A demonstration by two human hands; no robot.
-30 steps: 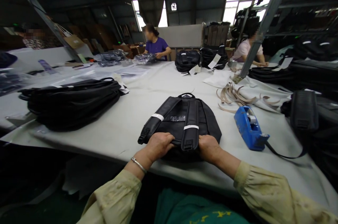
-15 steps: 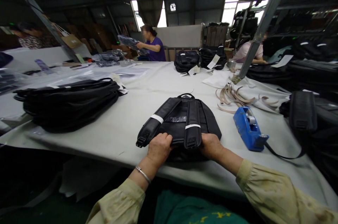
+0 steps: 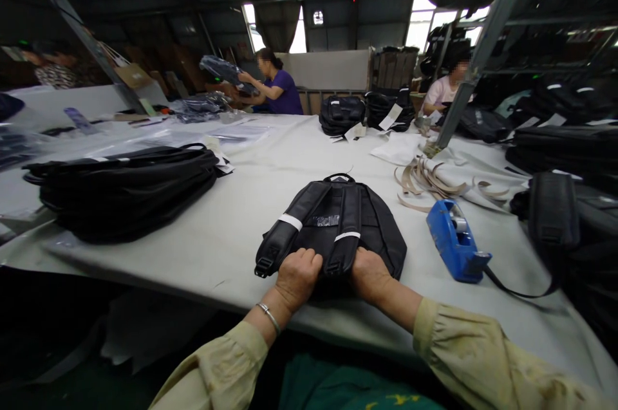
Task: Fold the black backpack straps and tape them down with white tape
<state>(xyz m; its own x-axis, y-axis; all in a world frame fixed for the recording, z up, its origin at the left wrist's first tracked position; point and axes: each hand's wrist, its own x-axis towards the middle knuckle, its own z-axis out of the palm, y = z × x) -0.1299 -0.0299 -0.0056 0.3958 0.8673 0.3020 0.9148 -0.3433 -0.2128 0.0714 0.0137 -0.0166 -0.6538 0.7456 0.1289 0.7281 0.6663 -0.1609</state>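
A black backpack (image 3: 381,220) lies on the table in front of me, its shoulder straps facing up and its top loop pointing away. Each strap has a white band around it, and a shiny clear patch shows between them. My left hand (image 3: 299,275) is closed on the near edge of the backpack, beside the left strap's lower end. Just right of the other strap, my right hand (image 3: 371,275) grips the same edge, fingers curled under and partly hidden. The two hands are a short way apart, with the right strap's buckle end between them.
A blue tape dispenser (image 3: 456,242) stands to the right, near curled beige strips (image 3: 429,178). Stacked black bags (image 3: 125,191) lie at left, with more bags (image 3: 342,115) at the back. A metal post (image 3: 476,69) rises at right. A person in purple (image 3: 284,91) handles a wrapped bag across the table.
My right hand has moved left along the backpack's near edge, closer to my left hand. The right strap's lower end has shifted left. The person in purple has moved the wrapped bag leftward.
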